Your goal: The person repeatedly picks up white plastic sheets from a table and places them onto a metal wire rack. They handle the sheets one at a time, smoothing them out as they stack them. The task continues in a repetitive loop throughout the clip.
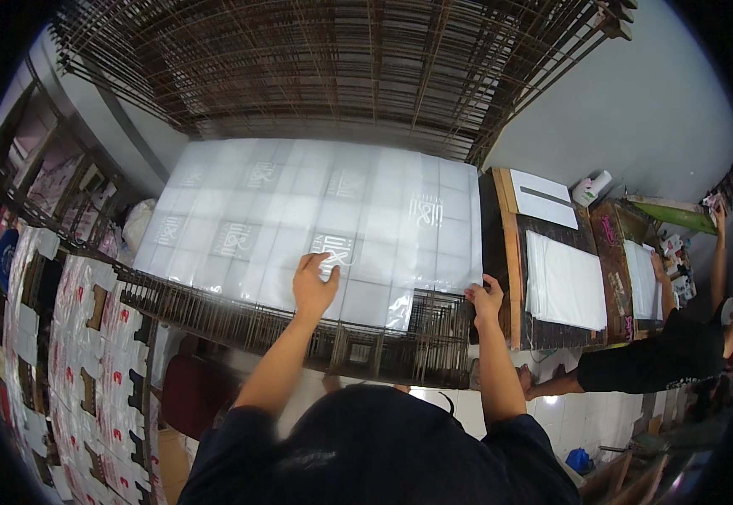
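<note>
- While raised racks (324, 76) are leaning over the far side, a lower rack (207, 307) is carrying the load, its bare wires showing along the near edge.
- Sheets (291, 210), clear-whitish, are lying overlapped on the lower rack, covering most of its top. Progress, judging: laying-out is looking nearly done on this level; the near right corner is seemingly needing a last straightening. Whether other levels are needing sheets, cannot tell.
- Direction: the layer's long axis is running left to right across the person's front, its left end sitting slightly nearer at the front corner. Each single sheet is seemingly running far to near; outlines are blending, so not certain.
- White pile (567, 278) is sitting on the side table (543, 335) to the right, apart from the rack; whether it is belonging to the same job, cannot tell.
- Left hand (316, 284) is resting fingertips on the sheets near the front middle, thumb and fingers standing moderately apart, not clearly gripping.
- Right hand (486, 301) is touching the near right corner, thumb and finger narrow; whether they are pinching a sheet, cannot tell.
- White prints (426, 212) are showing in two rough rows, so printing is looking done on these.
</note>
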Available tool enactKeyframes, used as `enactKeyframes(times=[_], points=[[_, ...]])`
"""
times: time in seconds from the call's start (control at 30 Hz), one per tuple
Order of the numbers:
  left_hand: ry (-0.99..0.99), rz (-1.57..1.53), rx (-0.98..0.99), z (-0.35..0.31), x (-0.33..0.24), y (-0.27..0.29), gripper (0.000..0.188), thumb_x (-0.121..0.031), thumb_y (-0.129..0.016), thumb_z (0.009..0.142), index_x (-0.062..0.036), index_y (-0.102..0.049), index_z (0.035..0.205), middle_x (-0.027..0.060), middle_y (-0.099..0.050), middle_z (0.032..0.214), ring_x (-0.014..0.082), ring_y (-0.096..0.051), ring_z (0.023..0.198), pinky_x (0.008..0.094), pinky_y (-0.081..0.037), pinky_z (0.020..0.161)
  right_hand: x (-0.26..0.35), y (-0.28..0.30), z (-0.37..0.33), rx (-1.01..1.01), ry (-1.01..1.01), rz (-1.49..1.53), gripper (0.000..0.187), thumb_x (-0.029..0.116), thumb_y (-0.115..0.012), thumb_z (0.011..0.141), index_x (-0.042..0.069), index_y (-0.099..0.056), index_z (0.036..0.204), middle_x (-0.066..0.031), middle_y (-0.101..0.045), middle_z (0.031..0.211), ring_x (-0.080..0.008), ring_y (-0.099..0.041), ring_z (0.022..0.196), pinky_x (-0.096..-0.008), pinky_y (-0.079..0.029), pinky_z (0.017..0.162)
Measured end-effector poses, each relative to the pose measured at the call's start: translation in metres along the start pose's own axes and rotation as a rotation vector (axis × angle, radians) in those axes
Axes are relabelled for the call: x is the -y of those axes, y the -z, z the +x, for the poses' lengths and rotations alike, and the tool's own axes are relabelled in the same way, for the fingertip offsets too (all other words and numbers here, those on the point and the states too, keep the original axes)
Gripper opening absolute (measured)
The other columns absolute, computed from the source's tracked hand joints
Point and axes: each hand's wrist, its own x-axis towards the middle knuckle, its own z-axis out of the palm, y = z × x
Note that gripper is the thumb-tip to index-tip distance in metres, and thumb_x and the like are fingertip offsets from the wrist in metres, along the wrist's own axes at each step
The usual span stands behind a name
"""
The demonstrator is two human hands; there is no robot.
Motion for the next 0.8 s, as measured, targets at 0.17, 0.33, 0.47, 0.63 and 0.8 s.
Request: enactKeyframes(times=[0.17, 0.33, 0.47, 0.63, 0.8], points=[[-0.003, 0.003, -0.07, -0.001, 0.004, 0.032, 0.028, -0.013, -0.068, 0.071, -0.0052, -0.063, 0.098, 0.0104, -0.059, 0.096, 0.0222, -0.058, 0.07, 0.0331, -0.047, 0.064, -0.004, 0.001, 0.004, -0.032, 0.013, 0.017, 0.037, -0.006, -0.054, 0.077, -0.004, -0.051, 0.114, -0.0133, -0.059, 0.079, -0.02, -0.063, 0.065, -0.0274, -0.052, 0.057], [0.009, -0.048, -0.077, 0.002, -0.007, 0.052, 0.029, -0.012, -0.068, 0.072, -0.004, -0.063, 0.099, 0.0106, -0.059, 0.098, 0.0207, -0.056, 0.071, 0.033, -0.047, 0.063, -0.004, 0.0, 0.004, -0.045, 0.019, 0.04, 0.036, -0.006, -0.05, 0.079, -0.005, -0.051, 0.115, -0.014, -0.059, 0.08, -0.0205, -0.064, 0.066, -0.0284, -0.053, 0.058], [0.01, -0.111, -0.066, 0.005, -0.014, 0.063, 0.029, -0.012, -0.068, 0.072, -0.0048, -0.063, 0.1, 0.01, -0.058, 0.1, 0.0199, -0.054, 0.07, 0.0316, -0.046, 0.064, -0.008, -0.001, 0.006, -0.054, 0.007, 0.022, 0.034, -0.006, -0.048, 0.081, -0.004, -0.052, 0.114, -0.012, -0.06, 0.082, -0.0182, -0.062, 0.067, -0.0267, -0.051, 0.059], [-0.04, -0.124, -0.052, 0.016, -0.015, 0.075, 0.03, -0.013, -0.069, 0.072, -0.0054, -0.063, 0.1, 0.0094, -0.059, 0.1, 0.0192, -0.054, 0.07, 0.0297, -0.045, 0.063, -0.009, -0.001, 0.009, -0.086, -0.02, 0.013, 0.036, -0.005, -0.049, 0.08, -0.005, -0.051, 0.116, -0.0131, -0.06, 0.085, -0.0187, -0.063, 0.066, -0.0275, -0.052, 0.057], [-0.155, -0.116, -0.075, 0.039, -0.032, 0.103, 0.032, -0.013, -0.07, 0.072, -0.0069, -0.062, 0.102, 0.0091, -0.059, 0.099, 0.0186, -0.054, 0.071, 0.0297, -0.044, 0.059, -0.006, -0.002, 0.003, -0.119, -0.054, 0.106, 0.044, 0.003, -0.053, 0.083, -0.002, -0.042, 0.125, -0.0134, -0.058, 0.091, -0.0192, -0.062, 0.066, -0.0292, -0.051, 0.059]])
